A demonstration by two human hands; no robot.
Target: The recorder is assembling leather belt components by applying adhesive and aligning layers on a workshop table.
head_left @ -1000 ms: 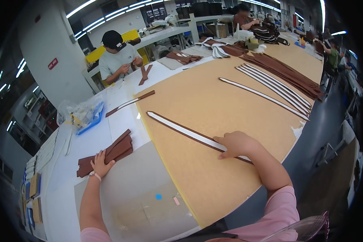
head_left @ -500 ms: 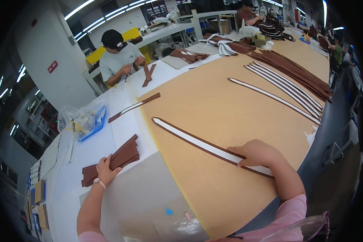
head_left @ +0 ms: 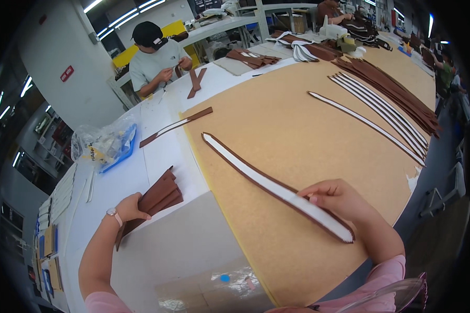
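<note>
Twist risk: white-faced strip (head_left: 266, 182) right of grey sheet (head_left: 177, 250).
Our right hand (head_left: 338, 200) pinches one spot, could twist it; left hand (head_left: 131, 208) clamps brown pieces (head_left: 164, 194) beyond the sheet, uneven squeeze could fan them.

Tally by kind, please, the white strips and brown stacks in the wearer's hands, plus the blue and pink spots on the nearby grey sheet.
White strip, right hand: 1
Brown stack, left hand: 1
Blue spot: 1
Pink spot: 1
Total: 4
</note>
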